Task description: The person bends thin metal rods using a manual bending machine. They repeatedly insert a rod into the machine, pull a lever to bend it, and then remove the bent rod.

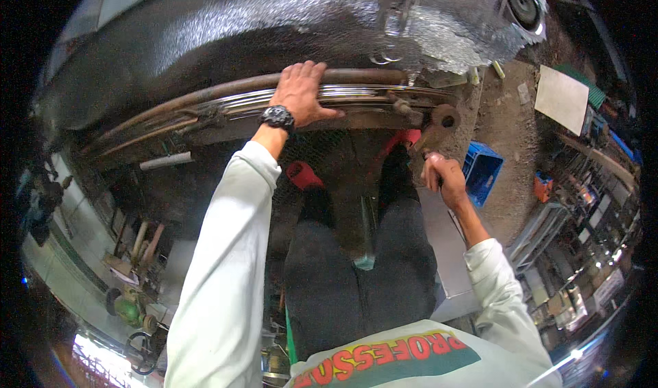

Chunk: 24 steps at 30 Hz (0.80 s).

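Note:
My left hand [299, 92] lies with its fingers stretched over a brown round bar [240, 86] and the shiny metal rods [360, 92] just below it. Its thumb points right along the rods; nothing is gripped. To the right, my right hand [445, 177] is closed, fingers curled, just below a round brown hub [447, 119] with a dark hole in its middle. A brownish bar runs from the hub toward my fingers. What sits inside the fist is hidden, so I cannot make it out. A small knob-like fitting [404, 108] stands left of the hub.
Beyond the rods lies a large dark, shiny metal surface [226, 32]. A blue crate [482, 172] stands right of my right hand, and a pale square board [561, 100] lies further right. My feet in red footwear [303, 175] are below the rods. Clutter lines both sides.

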Tool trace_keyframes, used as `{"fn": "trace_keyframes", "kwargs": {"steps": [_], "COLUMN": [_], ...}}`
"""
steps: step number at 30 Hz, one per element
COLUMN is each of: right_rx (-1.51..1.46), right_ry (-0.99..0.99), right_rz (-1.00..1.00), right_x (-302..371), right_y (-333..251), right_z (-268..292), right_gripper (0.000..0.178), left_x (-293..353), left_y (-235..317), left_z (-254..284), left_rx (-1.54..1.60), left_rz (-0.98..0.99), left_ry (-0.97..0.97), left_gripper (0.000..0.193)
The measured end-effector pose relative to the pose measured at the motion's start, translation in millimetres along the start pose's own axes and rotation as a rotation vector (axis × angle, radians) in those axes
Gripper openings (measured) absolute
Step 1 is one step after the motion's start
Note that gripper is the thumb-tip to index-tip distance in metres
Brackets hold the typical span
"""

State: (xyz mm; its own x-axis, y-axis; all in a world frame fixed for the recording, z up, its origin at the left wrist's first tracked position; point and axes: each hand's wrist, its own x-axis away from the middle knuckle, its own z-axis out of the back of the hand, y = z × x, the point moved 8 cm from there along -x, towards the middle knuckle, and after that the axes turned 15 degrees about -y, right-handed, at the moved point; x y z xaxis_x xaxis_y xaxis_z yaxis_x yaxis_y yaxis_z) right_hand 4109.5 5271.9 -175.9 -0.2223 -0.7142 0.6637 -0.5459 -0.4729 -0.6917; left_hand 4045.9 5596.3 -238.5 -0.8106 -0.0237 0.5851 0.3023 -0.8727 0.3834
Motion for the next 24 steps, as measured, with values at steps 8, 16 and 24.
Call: {"fn": "trace_keyframes", "kwargs": {"steps": [8,16,24], "right_rx": [0.174,-0.160,0.080], "right_ry": [-0.143,0.120,-0.124], "right_rz": [0.400,0.569,0.460], "right_x": [40.1,-39.6,-83.0], "right_y": [-29.8,-92.8,-136.2], "right_z": [102.9,135.8,73.3], "right_gripper": [0.061,0.070,0.054], "left_x": [17.8,49.6,11.7], "left_y": [32.7,165.4,204.1], "left_z": [14.2,-12.6,21.7], "left_rx": [-0.122,0.193,0.088], "left_rz": [-0.020,0.048,0.580], "left_ry": [0.136,0.384,0.105], "left_gripper": [0.130,0.092,0.053]}}
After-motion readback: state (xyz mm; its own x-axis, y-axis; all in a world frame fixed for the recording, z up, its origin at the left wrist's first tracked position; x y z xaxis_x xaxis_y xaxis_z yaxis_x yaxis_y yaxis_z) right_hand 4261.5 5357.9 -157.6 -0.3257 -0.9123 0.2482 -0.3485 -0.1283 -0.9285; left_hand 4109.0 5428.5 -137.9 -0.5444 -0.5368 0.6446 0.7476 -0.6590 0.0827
